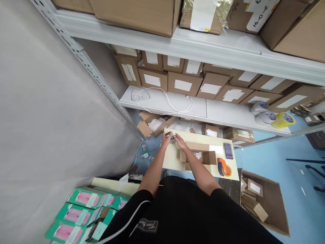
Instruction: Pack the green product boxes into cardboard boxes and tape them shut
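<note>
At the left end of a pale yellow work table [188, 136], my left hand [166, 139] is closed around a small dark item [172, 139] whose kind I cannot make out. From the other side, my right hand [180, 141] has its fingers bent in on the same spot, closed at the item; the fingertips are too small to see clearly. An open cardboard box [212, 158] with white paper inside stands just right of my hands, partly behind my right forearm.
An orange tape dispenser [223, 167] and a blurred-out dark rectangle [228, 150] lie at the table's right. Behind, a shelf [198, 105] carries a white cable, glasses and tape rolls [266, 117]. Green boxes [78, 215] are stacked lower left; a large carton [274, 203] stands right.
</note>
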`<state>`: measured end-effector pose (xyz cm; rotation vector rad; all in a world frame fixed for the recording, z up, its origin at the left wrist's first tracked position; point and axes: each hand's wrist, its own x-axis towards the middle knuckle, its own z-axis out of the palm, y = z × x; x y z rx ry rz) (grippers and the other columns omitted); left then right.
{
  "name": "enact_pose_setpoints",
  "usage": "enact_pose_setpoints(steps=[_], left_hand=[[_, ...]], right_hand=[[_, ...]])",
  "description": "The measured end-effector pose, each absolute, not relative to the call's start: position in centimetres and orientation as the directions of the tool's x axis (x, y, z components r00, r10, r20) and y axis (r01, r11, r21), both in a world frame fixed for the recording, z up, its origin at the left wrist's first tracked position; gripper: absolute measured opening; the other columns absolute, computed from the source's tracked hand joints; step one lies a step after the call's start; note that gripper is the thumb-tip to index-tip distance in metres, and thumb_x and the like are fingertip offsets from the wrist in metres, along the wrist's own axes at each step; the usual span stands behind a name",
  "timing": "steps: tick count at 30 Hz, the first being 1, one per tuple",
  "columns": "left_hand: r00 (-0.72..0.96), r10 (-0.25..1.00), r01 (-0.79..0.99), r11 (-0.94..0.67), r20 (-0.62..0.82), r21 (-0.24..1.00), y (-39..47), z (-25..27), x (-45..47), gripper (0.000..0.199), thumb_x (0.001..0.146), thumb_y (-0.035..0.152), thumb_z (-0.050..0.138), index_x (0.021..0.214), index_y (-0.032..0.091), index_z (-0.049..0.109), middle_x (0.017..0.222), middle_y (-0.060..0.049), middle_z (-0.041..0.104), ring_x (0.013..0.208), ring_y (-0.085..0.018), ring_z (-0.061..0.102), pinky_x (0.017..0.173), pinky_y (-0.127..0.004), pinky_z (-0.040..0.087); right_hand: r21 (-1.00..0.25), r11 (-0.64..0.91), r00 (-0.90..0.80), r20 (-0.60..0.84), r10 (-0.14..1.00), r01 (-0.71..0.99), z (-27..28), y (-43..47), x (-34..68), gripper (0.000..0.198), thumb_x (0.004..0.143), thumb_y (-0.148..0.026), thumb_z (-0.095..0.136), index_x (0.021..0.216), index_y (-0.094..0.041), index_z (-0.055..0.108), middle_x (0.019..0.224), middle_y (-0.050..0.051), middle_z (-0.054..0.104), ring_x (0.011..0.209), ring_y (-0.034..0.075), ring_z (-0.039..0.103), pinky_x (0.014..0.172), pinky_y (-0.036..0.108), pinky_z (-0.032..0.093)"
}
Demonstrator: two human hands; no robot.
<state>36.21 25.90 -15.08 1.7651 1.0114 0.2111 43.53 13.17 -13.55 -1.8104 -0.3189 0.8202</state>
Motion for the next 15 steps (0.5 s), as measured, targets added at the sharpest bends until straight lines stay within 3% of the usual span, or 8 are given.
enact_pose_setpoints(steps=[3, 7, 11, 15], left_hand=[[0.59, 0.71, 0.605, -0.074, -0.384, 0.793, 26.9, -15.3, 37.1, 0.08, 0.089, 0.055, 0.072, 0.153, 0.016, 0.045, 0.152, -0.021, 0.056, 0.143, -0.035, 0.052, 0.116, -0.044, 0.041], [0.553, 0.734, 0.672, -0.112, -0.395, 0.732, 27.5, -15.4, 36.7, 0.076, 0.084, 0.042, 0.078, 0.151, 0.018, 0.049, 0.15, -0.022, 0.055, 0.137, -0.037, 0.057, 0.113, -0.046, 0.043], [0.586, 0.742, 0.636, -0.172, -0.326, 0.752, 28.4, -14.9, 35.6, 0.063, 0.087, 0.03, 0.074, 0.145, 0.016, 0.056, 0.14, -0.02, 0.063, 0.13, -0.035, 0.063, 0.11, -0.047, 0.047], [0.616, 0.747, 0.571, -0.204, -0.251, 0.795, 29.7, -13.5, 34.1, 0.058, 0.086, 0.027, 0.072, 0.142, 0.018, 0.059, 0.136, -0.013, 0.068, 0.13, -0.029, 0.063, 0.113, -0.044, 0.047]], right_hand=[[-0.92, -0.34, 0.687, -0.376, 0.622, -0.195, -14.7, 14.3, 41.6, 0.059, 0.092, -0.049, 0.058, 0.148, -0.029, 0.059, 0.156, 0.005, 0.057, 0.147, 0.025, 0.05, 0.12, 0.048, 0.04], [-0.89, -0.317, 0.635, -0.456, 0.624, -0.327, -15.1, 14.1, 40.5, 0.054, 0.088, -0.04, 0.061, 0.142, -0.034, 0.062, 0.148, 0.002, 0.065, 0.133, 0.024, 0.062, 0.111, 0.049, 0.049], [-0.876, -0.328, 0.683, -0.481, 0.55, -0.353, -14.7, 12.8, 41.3, 0.055, 0.085, -0.035, 0.063, 0.139, -0.031, 0.064, 0.141, 0.006, 0.069, 0.124, 0.024, 0.067, 0.109, 0.048, 0.051], [-0.874, -0.327, 0.771, -0.475, 0.424, -0.359, -14.2, 11.2, 42.1, 0.058, 0.082, -0.037, 0.066, 0.139, -0.028, 0.064, 0.142, 0.011, 0.068, 0.128, 0.028, 0.066, 0.107, 0.05, 0.052]])
